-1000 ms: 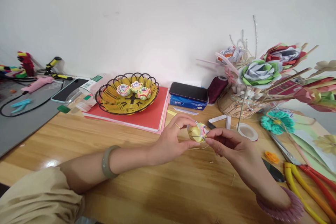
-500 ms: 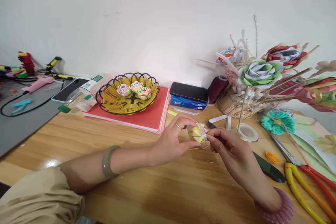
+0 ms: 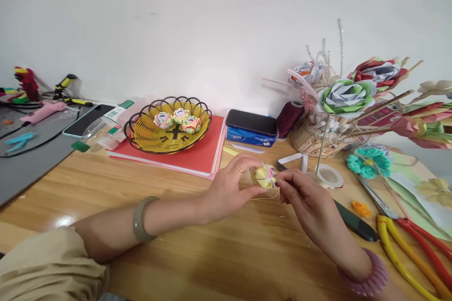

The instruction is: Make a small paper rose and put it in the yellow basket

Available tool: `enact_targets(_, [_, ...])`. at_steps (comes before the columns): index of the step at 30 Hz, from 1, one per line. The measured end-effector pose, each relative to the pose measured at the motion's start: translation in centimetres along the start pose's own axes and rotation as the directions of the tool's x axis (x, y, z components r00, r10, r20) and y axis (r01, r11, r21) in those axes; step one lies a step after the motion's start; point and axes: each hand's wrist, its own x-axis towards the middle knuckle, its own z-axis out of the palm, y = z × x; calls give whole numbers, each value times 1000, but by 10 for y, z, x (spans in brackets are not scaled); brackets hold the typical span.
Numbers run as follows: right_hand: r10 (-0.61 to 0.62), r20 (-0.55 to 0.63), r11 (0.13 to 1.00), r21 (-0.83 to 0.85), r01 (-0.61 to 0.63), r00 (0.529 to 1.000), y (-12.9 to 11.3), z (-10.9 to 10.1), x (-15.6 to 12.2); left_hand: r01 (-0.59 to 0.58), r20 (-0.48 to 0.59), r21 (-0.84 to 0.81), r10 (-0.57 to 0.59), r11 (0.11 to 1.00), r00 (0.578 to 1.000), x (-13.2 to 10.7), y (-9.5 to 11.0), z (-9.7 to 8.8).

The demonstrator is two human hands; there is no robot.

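Observation:
My left hand (image 3: 235, 181) holds a small yellow paper flower (image 3: 262, 176) between thumb and fingers, just above the wooden table. White and pink show on the flower's right side. My right hand (image 3: 300, 193) is closed in a pinch at that side, its fingertips against the flower. A thin dark line, like a needle, crosses the flower towards these fingertips; what they pinch is too small to make out. Below the flower a thin pale thread (image 3: 264, 198) loops between the hands.
A yellow woven basket (image 3: 151, 143) with three paper flowers stands on red paper (image 3: 197, 162). Behind my hands a phone (image 3: 252, 122) lies on a blue packet (image 3: 250, 137). To the right are a tape roll (image 3: 329, 177), scissors (image 3: 391, 211) and a flower-filled wooden pot (image 3: 307, 138).
The whole view has shifted slightly, so things appear a little further left. Both hands keep their grip at the flower, which looks slightly turned.

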Motion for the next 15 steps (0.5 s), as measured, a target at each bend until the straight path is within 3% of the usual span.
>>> enact_targets(7, [146, 155, 962, 208, -177, 977, 4, -5, 3, -14, 20, -31, 15, 999, 1000, -2, -3, 0])
enact_targets(15, [206, 319, 883, 346, -316, 925, 2, -14, 6, -62, 22, -53, 63, 997, 998, 0, -5, -2])
